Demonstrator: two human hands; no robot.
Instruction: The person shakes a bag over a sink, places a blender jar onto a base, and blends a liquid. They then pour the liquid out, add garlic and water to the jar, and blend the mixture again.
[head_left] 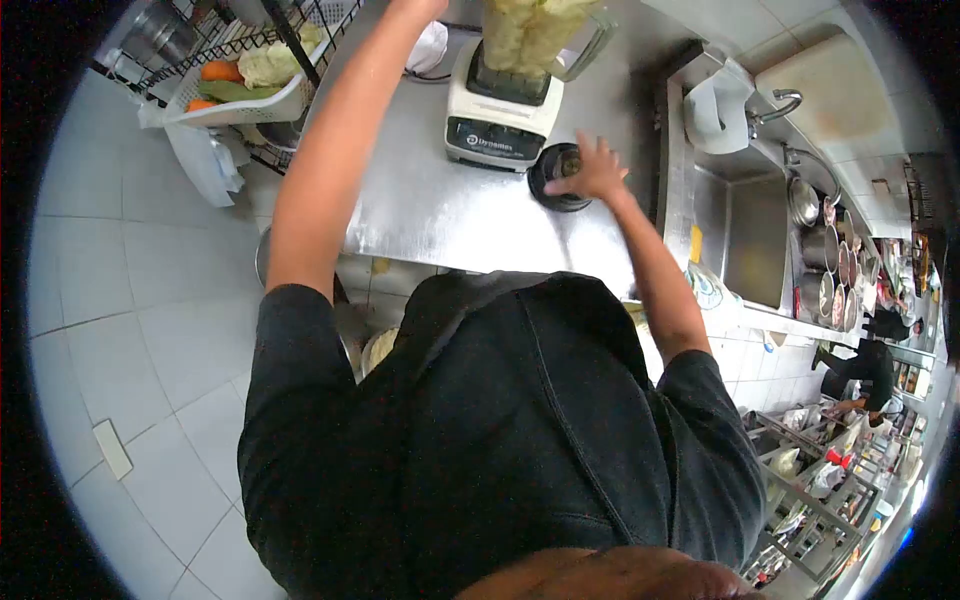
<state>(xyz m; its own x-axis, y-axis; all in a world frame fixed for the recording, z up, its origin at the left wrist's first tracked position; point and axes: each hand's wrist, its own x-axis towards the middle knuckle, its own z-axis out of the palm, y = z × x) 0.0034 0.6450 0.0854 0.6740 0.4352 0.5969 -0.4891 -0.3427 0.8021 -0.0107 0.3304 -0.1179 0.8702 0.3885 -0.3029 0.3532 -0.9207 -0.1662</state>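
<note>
Right hand (592,170) fingers spread, palm down; left arm stretched forward.

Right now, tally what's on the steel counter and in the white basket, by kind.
Cream blender base with a clear jug: 1
Round black lid under the right hand: 1
Orange carrots in the white plastic basket: 2
Pale green cabbage: 1
White cloth behind the blender: 1
Total: 6
The left hand is out of frame.

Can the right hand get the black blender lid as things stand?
Likely yes: the right hand already rests on the black blender lid, which lies flat on the steel counter beside the blender base, nothing between.
</note>
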